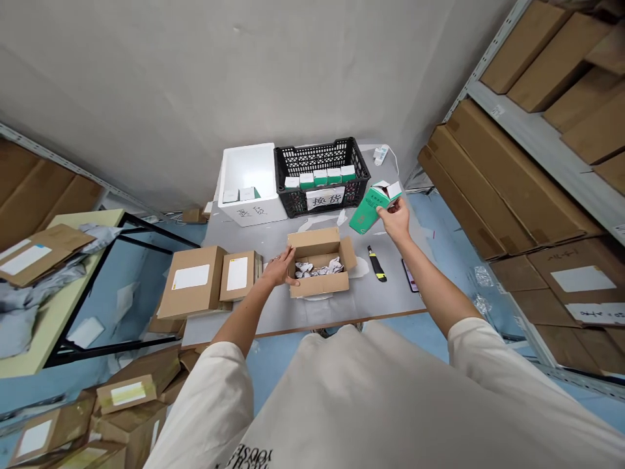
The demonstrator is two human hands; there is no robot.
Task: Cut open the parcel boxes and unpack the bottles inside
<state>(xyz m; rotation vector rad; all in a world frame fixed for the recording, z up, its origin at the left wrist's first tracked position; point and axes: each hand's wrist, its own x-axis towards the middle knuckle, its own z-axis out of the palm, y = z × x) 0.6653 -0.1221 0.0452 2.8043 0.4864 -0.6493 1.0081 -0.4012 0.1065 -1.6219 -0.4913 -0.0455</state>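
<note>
Both hands are working above the grey counter (297, 314). The right hand (396, 219) is raised and grasps a green box (364, 217) by one end, fingers wrapped around it, and holds it tilted in the air just beside the counter's far right. Its top end looks open, with a white flap lifted (the fingers partly hide it). The left hand (279, 270) lies over the left wall of an open carton (319, 284) packed with crumpled paper (315, 267); it may be gripping the wall or only resting there, which is hard to tell from this angle. The green box looks light, thin card, so it would crush easily: best taken by its broad faces, away from the flap. Nearby lie a utility knife (377, 264) and a phone (409, 275), and small boxes (319, 178) stand in a black crate (319, 156).
</note>
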